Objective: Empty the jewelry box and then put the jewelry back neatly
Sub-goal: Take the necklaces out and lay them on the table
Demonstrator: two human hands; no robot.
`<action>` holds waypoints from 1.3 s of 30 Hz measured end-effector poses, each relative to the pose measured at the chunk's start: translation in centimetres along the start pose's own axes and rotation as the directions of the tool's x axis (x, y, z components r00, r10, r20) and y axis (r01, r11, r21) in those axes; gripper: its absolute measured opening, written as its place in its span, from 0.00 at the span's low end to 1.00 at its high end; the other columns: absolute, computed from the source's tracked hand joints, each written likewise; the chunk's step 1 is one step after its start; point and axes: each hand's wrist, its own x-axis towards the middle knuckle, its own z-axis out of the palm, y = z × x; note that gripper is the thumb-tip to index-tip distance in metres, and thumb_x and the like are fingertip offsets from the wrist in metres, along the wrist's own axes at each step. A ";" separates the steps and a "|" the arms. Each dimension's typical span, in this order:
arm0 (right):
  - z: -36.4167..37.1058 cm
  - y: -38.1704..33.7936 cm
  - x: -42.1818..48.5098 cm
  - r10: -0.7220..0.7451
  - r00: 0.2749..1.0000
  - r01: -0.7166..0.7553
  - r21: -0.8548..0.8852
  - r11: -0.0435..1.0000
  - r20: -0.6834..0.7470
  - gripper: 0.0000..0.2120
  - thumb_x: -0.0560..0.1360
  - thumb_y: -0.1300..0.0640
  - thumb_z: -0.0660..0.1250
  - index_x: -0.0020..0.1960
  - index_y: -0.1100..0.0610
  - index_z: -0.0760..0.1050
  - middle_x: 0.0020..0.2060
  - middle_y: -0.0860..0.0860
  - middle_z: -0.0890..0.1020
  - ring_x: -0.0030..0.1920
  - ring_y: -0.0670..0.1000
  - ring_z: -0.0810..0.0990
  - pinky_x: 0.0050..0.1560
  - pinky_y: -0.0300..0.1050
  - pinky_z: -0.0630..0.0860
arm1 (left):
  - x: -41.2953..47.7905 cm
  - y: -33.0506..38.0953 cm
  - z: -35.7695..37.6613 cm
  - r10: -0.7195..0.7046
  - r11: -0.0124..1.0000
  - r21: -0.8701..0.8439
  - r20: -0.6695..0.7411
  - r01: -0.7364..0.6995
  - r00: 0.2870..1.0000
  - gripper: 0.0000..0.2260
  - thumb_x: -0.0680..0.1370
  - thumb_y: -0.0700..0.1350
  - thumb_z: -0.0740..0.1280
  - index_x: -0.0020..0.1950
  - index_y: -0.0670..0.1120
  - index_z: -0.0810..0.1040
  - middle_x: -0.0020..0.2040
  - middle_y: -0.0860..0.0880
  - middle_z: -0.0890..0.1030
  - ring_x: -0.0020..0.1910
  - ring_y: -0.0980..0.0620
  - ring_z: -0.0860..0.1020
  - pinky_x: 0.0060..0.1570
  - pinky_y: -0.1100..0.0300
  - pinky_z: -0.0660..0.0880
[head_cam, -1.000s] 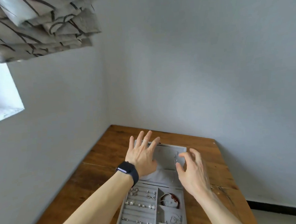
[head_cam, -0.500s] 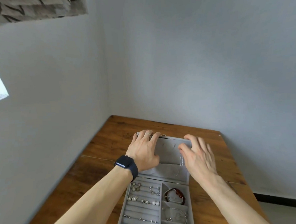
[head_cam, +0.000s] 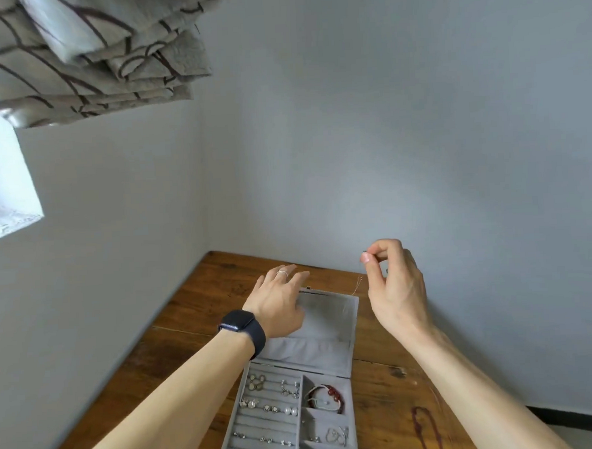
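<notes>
- The grey jewelry box (head_cam: 264, 425) stands open on the wooden table (head_cam: 197, 339) in front of me, its lid (head_cam: 330, 322) leaning back towards the wall.
- In the left half of the tray, pairs of earrings (head_cam: 273, 408) sit in the padded rows; some rows between them are bare.
- In the right-hand compartments lie a red bead bracelet (head_cam: 326, 396) and, nearer to me, a silver piece (head_cam: 336, 435) too small for me to name.
- My right hand (head_cam: 395, 287) is raised above the table, just right of the lid, thumb and forefinger pinching the top of a very fine chain (head_cam: 357, 284). The chain hangs down towards the lid's far right corner; I cannot tell where its lower end lies.
- My left hand (head_cam: 278, 304) lies on the far left part of the lid, fingers straight and relaxed, gripping nothing. It wears a ring (head_cam: 282, 273), and a dark watch (head_cam: 241, 325) is on the wrist.
- A dark red bead strand (head_cam: 423, 427) lies on the table to the right of the box, beside my right forearm.
- A patterned curtain (head_cam: 90, 56) hangs at upper left.
</notes>
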 end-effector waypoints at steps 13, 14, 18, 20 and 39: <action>-10.3 -10.6 -1.6 -0.011 0.968 -0.038 0.189 0.981 0.250 0.03 0.78 0.50 0.70 0.46 0.44 0.78 0.40 0.41 0.85 0.46 0.42 0.81 0.41 0.33 0.72 | -9.8 8.9 -12.3 0.136 0.802 -0.550 -0.216 -0.235 0.967 0.14 0.74 0.58 0.74 0.56 0.55 0.83 0.45 0.59 0.86 0.46 0.64 0.82 0.52 0.62 0.79; -11.1 -11.2 -2.4 0.001 0.960 -0.068 0.226 0.972 0.281 0.03 0.78 0.51 0.70 0.46 0.44 0.79 0.40 0.41 0.85 0.46 0.42 0.82 0.43 0.33 0.73 | -11.1 9.1 -12.4 0.143 0.802 -0.544 -0.225 -0.246 0.964 0.12 0.73 0.59 0.75 0.53 0.55 0.85 0.43 0.60 0.86 0.45 0.63 0.83 0.51 0.62 0.79; -13.6 -13.3 -7.0 -0.001 0.921 -0.176 0.418 0.892 0.389 0.03 0.78 0.56 0.71 0.47 0.50 0.81 0.40 0.46 0.86 0.47 0.43 0.83 0.49 0.33 0.75 | -16.7 10.0 -11.1 0.136 0.756 -0.603 -0.233 -0.253 0.963 0.10 0.72 0.59 0.76 0.47 0.55 0.86 0.42 0.59 0.86 0.44 0.61 0.83 0.48 0.65 0.77; -14.5 -13.9 -9.9 0.004 0.913 -0.238 0.524 0.818 0.408 0.03 0.78 0.58 0.70 0.49 0.52 0.82 0.42 0.49 0.87 0.45 0.46 0.84 0.46 0.32 0.76 | -19.6 10.3 -9.9 0.135 0.704 -0.664 -0.225 -0.254 0.965 0.09 0.73 0.56 0.75 0.47 0.53 0.87 0.43 0.56 0.86 0.44 0.56 0.84 0.49 0.59 0.80; -11.5 -11.8 -37.8 0.608 0.598 -0.799 0.445 0.404 0.522 0.06 0.78 0.57 0.69 0.45 0.48 0.83 0.39 0.42 0.83 0.42 0.41 0.79 0.43 0.33 0.73 | -30.6 11.0 -2.3 -0.071 0.342 -0.939 0.013 0.037 0.997 0.06 0.79 0.49 0.71 0.44 0.49 0.83 0.43 0.46 0.85 0.40 0.52 0.81 0.40 0.62 0.76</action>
